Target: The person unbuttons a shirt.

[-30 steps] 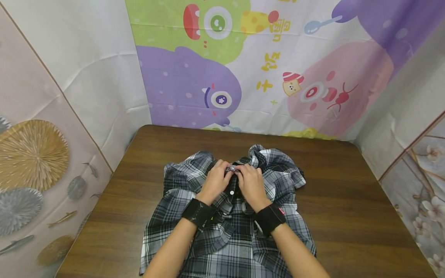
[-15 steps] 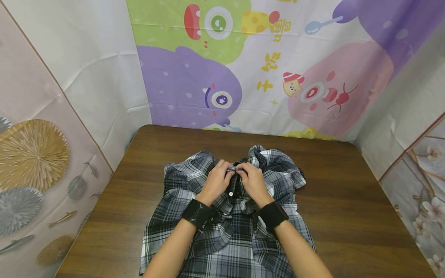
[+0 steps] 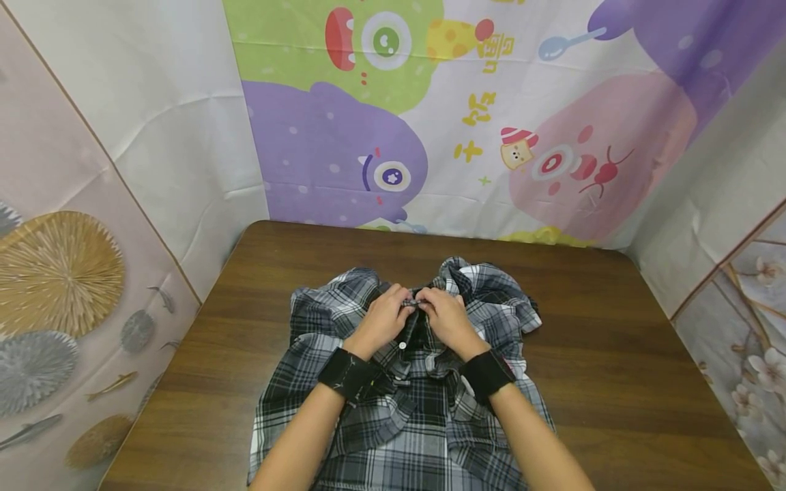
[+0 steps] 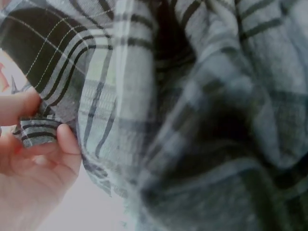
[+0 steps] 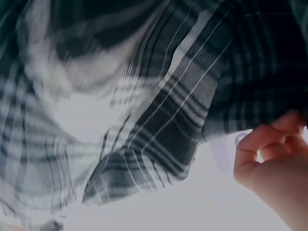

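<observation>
A black, grey and white plaid shirt lies bunched with its collar end toward the far side. My left hand pinches the shirt's edge near the collar; in the left wrist view, a fold of cloth sits between the thumb and fingers of that hand. Close beside it, my right hand pinches the same edge, its fingertips nearly meeting the left ones. The right wrist view has the curled fingers of this hand at the cloth's edge. A white button shows below the hands. Fingers hide whatever lies between the fingertips.
The shirt rests on a brown wooden table. A cartoon-print curtain hangs behind the far edge, with patterned cloths at the sides. Black bands wrap both wrists.
My right wrist has swung slightly outward to the right while its fingertips stay at the collar edge. The white button has shifted a little left and toward me.
</observation>
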A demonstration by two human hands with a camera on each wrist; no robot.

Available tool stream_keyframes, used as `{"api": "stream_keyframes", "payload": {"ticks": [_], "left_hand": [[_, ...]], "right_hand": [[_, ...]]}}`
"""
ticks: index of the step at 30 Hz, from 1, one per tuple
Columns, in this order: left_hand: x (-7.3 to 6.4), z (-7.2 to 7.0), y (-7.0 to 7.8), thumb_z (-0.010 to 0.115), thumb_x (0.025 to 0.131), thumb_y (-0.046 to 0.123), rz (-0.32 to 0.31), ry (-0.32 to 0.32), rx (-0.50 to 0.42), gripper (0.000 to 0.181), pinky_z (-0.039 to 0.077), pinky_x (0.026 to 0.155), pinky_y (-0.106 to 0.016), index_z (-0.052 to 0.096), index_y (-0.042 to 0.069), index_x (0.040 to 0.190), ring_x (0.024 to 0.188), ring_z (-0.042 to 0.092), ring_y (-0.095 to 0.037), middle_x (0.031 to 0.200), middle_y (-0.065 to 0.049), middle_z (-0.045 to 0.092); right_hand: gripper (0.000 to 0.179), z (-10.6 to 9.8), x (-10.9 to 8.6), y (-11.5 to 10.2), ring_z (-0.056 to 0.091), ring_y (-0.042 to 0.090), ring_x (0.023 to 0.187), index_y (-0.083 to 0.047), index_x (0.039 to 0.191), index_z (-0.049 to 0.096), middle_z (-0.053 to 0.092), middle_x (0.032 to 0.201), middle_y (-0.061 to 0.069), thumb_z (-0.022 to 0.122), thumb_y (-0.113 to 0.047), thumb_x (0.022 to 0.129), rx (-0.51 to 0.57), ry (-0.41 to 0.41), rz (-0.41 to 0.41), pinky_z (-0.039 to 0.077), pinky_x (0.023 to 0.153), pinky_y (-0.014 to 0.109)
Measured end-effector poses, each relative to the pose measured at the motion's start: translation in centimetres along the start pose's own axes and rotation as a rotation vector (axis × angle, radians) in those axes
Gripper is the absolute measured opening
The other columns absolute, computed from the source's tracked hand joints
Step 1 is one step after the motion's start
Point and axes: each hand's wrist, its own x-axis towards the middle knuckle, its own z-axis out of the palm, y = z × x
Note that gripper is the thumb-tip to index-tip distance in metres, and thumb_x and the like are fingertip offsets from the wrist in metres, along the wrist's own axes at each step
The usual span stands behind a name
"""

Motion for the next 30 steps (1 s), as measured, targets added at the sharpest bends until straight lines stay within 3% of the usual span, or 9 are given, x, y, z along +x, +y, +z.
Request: {"api": "stream_keyframes", "payload": {"ticks": [5,12,23,30], "left_hand": [[0.1,-0.3,0.1,0.058,0.092,0.013,0.016,-0.039,0.026,0.005,0.046,0.069,-0.033,0.058,0.008,0.094,0.078,0.055,-0.018,0.09,-0.004,0.053],[0.3,-0.6,0.2,0.056,0.092,0.012,0.017,-0.1,0.09,0.006,0.04,0.062,-0.028,0.057,0.008,0.089,0.071,0.05,-0.016,0.084,-0.004,0.05],[0.3,-1.4,0.4,0.055,0.093,0.014,-0.018,-0.118,0.069,0.008,0.042,0.063,-0.029,0.06,0.008,0.096,0.072,0.051,-0.015,0.088,-0.005,0.054],[0.3,-1.4,0.4,0.055,0.094,0.015,0.009,-0.129,0.08,0.009,0.042,0.065,-0.029,0.06,0.007,0.097,0.074,0.052,-0.016,0.088,-0.004,0.052]], "right_hand": [[0.011,-0.2,0.0,-0.1,0.06,0.024,0.087,-0.016,0.099,0.062,0.064,0.093,0.004,0.053,-0.013,0.093,-0.132,-0.034,-0.069,0.037,0.077,0.046],[0.012,-0.2,0.0,0.0,0.055,0.02,0.073,-0.017,0.096,0.063,0.058,0.08,0.0,0.053,-0.012,0.093,-0.27,0.002,-0.177,0.032,0.068,0.038],[0.014,-0.3,-0.1,0.3,0.057,0.022,0.085,-0.015,0.101,0.062,0.066,0.097,0.002,0.053,-0.023,0.094,-0.16,-0.035,-0.187,0.04,0.086,0.053],[0.011,-0.2,0.2,0.9,0.056,0.021,0.08,-0.013,0.097,0.064,0.065,0.091,0.003,0.055,-0.017,0.092,-0.083,-0.008,-0.245,0.038,0.071,0.04]]}}
